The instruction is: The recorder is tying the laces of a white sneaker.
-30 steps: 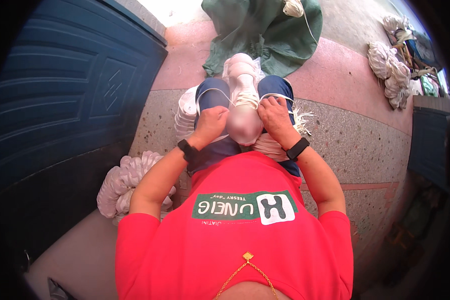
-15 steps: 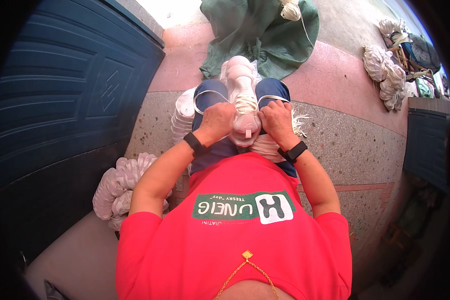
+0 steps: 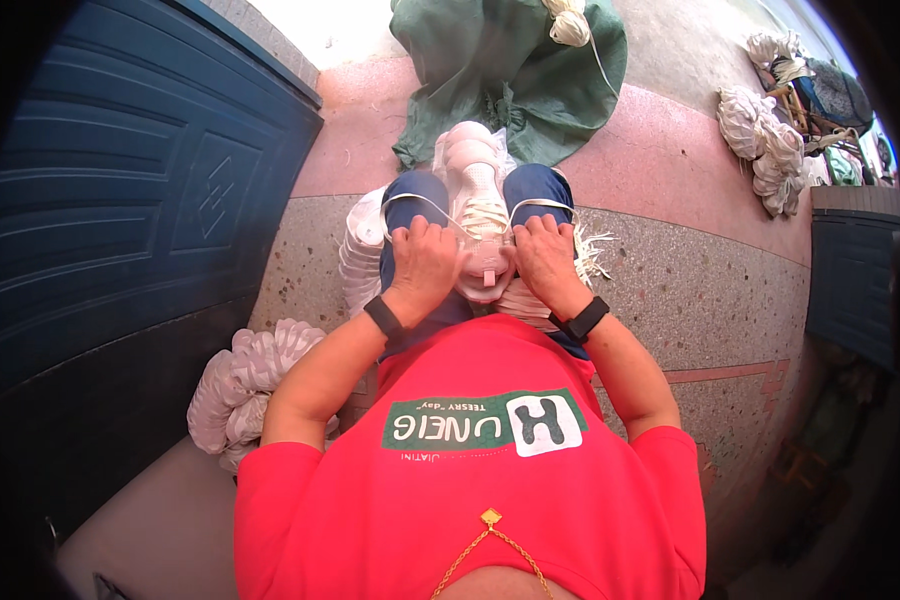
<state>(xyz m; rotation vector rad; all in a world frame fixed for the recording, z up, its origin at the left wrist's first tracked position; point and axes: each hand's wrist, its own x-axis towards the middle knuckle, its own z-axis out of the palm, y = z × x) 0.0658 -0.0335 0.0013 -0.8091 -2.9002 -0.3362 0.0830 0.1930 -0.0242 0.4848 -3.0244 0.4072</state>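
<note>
A pale pink and white shoe (image 3: 475, 172) lies between my knees, its toe pointing away from me and its heel tab toward me. Cream shoelace (image 3: 485, 217) crosses its front, and a loose length arches over each knee. My left hand (image 3: 425, 268) is closed at the left side of the shoe's opening, fingers bent, with the left lace running to it. On the opposite side my right hand (image 3: 548, 262) is closed in the same way, by the right lace. Both thumb tips are partly hidden against the shoe.
A green cloth (image 3: 510, 80) with a bundle of cream laces (image 3: 570, 25) lies ahead. White shoe parts (image 3: 363, 245) are stacked beside my left leg, more (image 3: 255, 385) lower left. A blue door (image 3: 120, 190) stands left. White bundles (image 3: 760, 140) sit far right.
Both hands have moved slightly down toward the shoe's heel, and their fingers have drawn back from the lacing. The view has shifted a little.
</note>
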